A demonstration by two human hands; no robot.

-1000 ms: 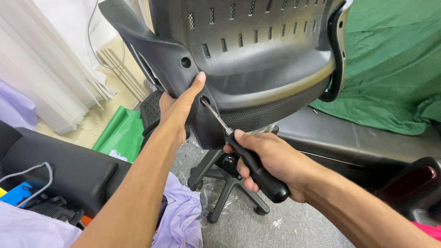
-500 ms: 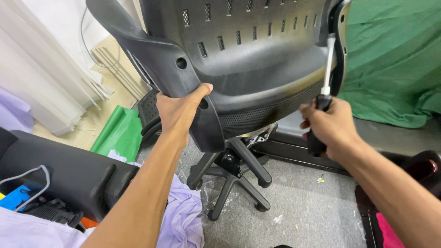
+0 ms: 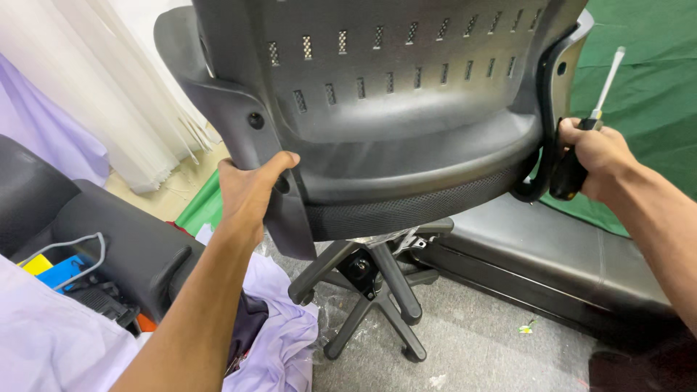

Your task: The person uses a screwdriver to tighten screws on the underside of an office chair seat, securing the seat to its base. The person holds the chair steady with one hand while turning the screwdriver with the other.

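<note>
We find the black perforated plastic chair back (image 3: 406, 94) held above the five-legged chair base (image 3: 374, 290). Left hand (image 3: 250, 192) clamps its lower edge; right hand (image 3: 592, 156), fist closed on the black-handled screwdriver (image 3: 581, 138), steadies the side. Judged mid-assembly: seating the back calls for alignment.

Head-worn view, downward, close to chair back (image 3: 406, 109)

Left arm runs up from the lower left, forearm bare, wrist straight. Left hand (image 3: 250, 190) raised, thumb hooked forward, fingers wrapped out of sight, so the grip looks firm but can't be confirmed. Right arm enters from the right edge, elbow low. Right hand (image 3: 597, 156) fisted tight, knuckles up, back of hand toward camera
</note>
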